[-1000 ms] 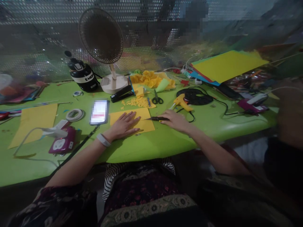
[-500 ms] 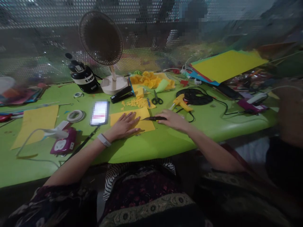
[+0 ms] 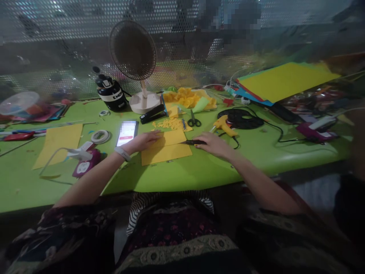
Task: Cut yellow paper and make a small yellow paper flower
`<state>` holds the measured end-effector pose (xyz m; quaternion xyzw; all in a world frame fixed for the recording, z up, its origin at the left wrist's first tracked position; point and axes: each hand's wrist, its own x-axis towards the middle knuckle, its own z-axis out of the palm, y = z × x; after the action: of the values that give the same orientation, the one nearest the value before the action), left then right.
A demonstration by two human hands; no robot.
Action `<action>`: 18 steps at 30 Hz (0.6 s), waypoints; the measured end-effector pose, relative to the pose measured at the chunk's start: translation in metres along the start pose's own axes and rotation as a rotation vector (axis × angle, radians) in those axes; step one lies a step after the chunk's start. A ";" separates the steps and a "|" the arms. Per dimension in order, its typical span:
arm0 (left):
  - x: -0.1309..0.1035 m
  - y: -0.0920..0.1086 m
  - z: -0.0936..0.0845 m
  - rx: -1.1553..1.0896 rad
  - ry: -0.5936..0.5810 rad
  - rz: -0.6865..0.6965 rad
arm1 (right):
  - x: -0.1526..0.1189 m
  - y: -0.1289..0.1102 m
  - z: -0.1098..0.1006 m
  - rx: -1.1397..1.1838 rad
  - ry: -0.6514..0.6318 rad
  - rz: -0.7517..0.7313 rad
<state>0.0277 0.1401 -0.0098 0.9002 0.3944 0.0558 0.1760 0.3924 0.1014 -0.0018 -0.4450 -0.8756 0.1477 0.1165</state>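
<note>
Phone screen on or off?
On. The phone shows a bright white display with a reddish bar; the left hand and wrist partly cover its lower edge.

A green-covered table point(image 3: 176, 179) ran from side to side, its front edge curving. Near that edge, in the middle, lay yellow paper point(image 3: 167, 154), with a phone point(image 3: 128, 131) to its left and yellow scraps point(image 3: 170, 123) just behind it. Scissors point(image 3: 193, 117) lay beside the scraps. Farther back stood a fan point(image 3: 145, 102) and a dark bottle point(image 3: 113, 98), with a black stapler point(image 3: 153, 114) in front of the fan. On the left were a roll of tape point(image 3: 100, 142), a yellow sheet point(image 3: 62, 142) and a purple socket box point(image 3: 87, 166); on the right lay a yellow glue gun point(image 3: 224, 124) and another purple box point(image 3: 315, 133)
</note>
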 end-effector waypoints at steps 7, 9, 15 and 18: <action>-0.006 -0.009 0.006 -0.100 0.038 0.014 | 0.003 -0.012 0.001 0.030 0.007 0.045; -0.008 -0.006 0.007 -0.093 0.031 0.009 | 0.006 -0.015 0.002 0.043 0.004 0.055; -0.007 -0.005 0.005 -0.067 0.009 0.012 | 0.015 -0.019 0.004 0.059 0.008 0.023; -0.007 -0.005 0.005 -0.050 0.001 0.014 | 0.012 -0.017 0.002 0.063 0.007 0.009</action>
<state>0.0205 0.1370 -0.0162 0.8982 0.3867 0.0675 0.1980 0.3726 0.1012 0.0028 -0.4454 -0.8681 0.1742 0.1331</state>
